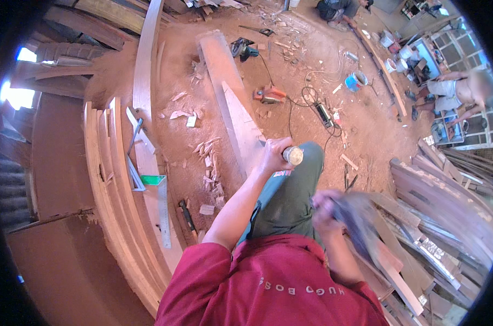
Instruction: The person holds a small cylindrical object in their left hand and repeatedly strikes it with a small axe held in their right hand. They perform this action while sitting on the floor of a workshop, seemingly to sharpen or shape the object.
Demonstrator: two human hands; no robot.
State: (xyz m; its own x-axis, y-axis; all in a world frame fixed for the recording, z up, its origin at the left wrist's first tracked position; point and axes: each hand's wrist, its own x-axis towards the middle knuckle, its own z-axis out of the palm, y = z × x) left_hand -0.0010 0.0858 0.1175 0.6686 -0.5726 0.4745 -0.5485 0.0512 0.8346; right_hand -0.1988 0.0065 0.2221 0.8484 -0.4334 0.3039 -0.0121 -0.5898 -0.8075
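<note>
My left hand [273,155] is closed on an upright round tool handle [293,156] with a pale top, probably a chisel; its blade is mostly hidden behind the hand, over a long pale board [219,65]. The board runs away from me beneath my bent knee [298,190]. My right hand [325,214] is closed on a dark, motion-blurred striking tool [355,223], out to the right and below the handle; its exact shape cannot be made out. Wood chips [208,163] lie left of the board.
Boards with squares [164,212] and a hammer [186,217] lie left. Ahead are power tools [268,95], cords and a bucket [355,81]. Lumber [442,206] is piled right. One co-worker [447,92] is at far right, another [336,13] at the back.
</note>
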